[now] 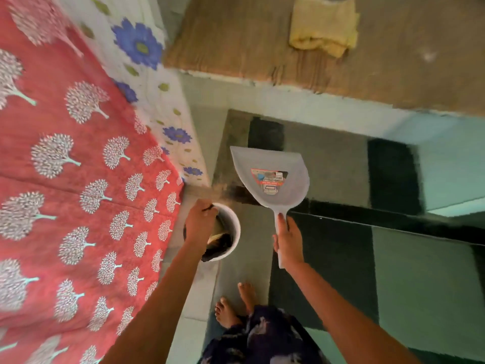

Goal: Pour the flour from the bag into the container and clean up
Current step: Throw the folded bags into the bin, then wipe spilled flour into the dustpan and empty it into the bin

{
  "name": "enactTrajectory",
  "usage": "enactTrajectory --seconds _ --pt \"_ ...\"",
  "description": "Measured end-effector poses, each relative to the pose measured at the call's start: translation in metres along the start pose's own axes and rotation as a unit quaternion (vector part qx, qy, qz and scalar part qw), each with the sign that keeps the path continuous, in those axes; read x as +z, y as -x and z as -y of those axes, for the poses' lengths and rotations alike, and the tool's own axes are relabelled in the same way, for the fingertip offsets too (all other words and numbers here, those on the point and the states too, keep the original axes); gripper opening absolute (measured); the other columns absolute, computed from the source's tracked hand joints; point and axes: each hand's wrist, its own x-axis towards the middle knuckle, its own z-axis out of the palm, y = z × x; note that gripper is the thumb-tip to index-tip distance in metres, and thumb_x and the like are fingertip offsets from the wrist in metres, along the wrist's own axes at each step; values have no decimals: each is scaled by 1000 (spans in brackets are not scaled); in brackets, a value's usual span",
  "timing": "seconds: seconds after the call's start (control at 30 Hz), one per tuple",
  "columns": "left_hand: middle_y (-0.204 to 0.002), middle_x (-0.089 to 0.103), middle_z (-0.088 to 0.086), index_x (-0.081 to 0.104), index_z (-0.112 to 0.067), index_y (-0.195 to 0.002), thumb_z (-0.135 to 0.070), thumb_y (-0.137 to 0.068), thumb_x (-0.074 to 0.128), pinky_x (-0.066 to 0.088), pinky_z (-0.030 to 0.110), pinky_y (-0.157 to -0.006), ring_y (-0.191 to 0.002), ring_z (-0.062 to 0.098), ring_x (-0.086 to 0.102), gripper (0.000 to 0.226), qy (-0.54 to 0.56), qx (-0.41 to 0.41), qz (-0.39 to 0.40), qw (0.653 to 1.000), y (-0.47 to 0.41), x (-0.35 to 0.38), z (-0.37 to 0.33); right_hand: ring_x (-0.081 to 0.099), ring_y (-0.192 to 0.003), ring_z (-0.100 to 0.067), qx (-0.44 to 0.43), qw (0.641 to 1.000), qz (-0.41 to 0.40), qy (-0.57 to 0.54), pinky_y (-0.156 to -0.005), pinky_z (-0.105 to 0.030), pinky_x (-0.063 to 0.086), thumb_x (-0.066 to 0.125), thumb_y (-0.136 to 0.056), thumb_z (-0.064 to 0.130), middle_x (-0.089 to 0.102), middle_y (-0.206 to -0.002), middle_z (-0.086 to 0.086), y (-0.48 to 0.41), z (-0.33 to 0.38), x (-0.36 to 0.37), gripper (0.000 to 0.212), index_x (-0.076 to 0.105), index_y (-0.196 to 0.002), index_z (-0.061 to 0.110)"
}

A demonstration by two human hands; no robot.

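My right hand (287, 241) grips the handle of a grey plastic dustpan (273, 177), which is raised above the floor with its labelled side facing me. My left hand (200, 222) is curled round a thin dark thing over the rim of a small white bin (235, 227); what it holds is too blurred to name. A brownish blur (219, 189) shows just beyond that hand. The bin stands on the floor beside the bed and has dark and yellowish contents. No flour bag or container is in view.
A bed with a red tree-patterned cover (78, 206) and a white sheet with blue flowers (147, 74) fills the left. A yellow cloth (324, 26) lies on a brown surface (236, 48) at the top. Green and black floor mats (393, 271) lie on the right. My bare feet (236, 303) stand near the bin.
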Motion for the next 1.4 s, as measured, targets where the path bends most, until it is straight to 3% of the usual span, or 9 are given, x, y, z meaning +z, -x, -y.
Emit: enactTrajectory --seconds 0.1,0.3,0.53,0.63,0.77,0.97,1.07,1.2,1.4 --pt "-107 63 17 57 -18 -97 -7 -92 50 42 30 -78 -95 30 56 14 50 39 39 997 29 -5 -57 35 -39 -4 -34 999 2 -20 -41 -19 32 50 -92 41 41 -54 1 20 42 -32 27 54 -78 18" --pt "-105 66 12 64 -14 -97 -10 -92 51 46 40 -94 -100 29 61 14 36 168 52 984 32 8 -183 33 -42 -7 -79 996 -11 -31 -43 -20 30 51 -91 40 40 -50 3 16 104 -96 29 50 -74 17" --pt "-93 65 3 62 -5 -97 -7 -90 53 44 16 -78 -92 5 64 13 -23 306 24 952 -13 58 -321 49 -50 -11 -114 993 -3 6 -49 -19 44 48 -94 34 54 -60 -1 -29 149 -163 27 53 -78 12" --pt "-126 58 12 57 -12 -120 -29 -90 55 40 34 -97 -117 29 54 34 -162 301 -17 940 -53 84 -359 53 -54 -12 -106 994 12 7 -50 -20 47 50 -94 30 57 -66 -3 -54 168 -188 20 54 -83 14" --pt "-150 32 15 32 -25 -142 -58 -83 52 27 48 -110 -135 39 33 70 -295 255 -32 920 -103 112 -392 49 -45 -4 -118 991 49 36 -45 -17 45 48 -94 27 54 -64 -1 -71 166 -200 15 52 -96 13" --pt "-156 -1 26 3 -33 -148 -71 -70 56 16 61 -113 -141 49 9 102 -367 165 -13 915 -149 138 -405 48 -51 -11 -86 994 59 19 -47 -21 42 48 -95 27 52 -64 -1 -88 156 -209 17 53 -98 11" --pt "-154 8 26 13 -38 -146 -62 -79 53 17 59 -110 -138 50 17 82 -419 150 -47 894 -154 143 -407 47 -49 -10 -77 995 63 -3 -45 -20 41 49 -95 25 51 -62 -1 -92 154 -208 17 53 -98 9" --pt "-136 44 24 39 -31 -139 -33 -86 55 39 51 -102 -124 45 43 55 -407 215 -87 883 -160 128 -408 44 -45 -7 -79 995 51 -15 -42 -20 38 49 -94 28 49 -59 -1 -94 150 -202 20 52 -99 9" --pt "-122 60 20 52 -26 -130 -22 -81 54 50 48 -92 -111 43 57 49 -266 258 -138 919 -146 59 -377 42 -43 -7 -61 996 43 -43 -42 -20 37 48 -95 26 48 -57 0 -95 150 -182 16 54 -98 12"
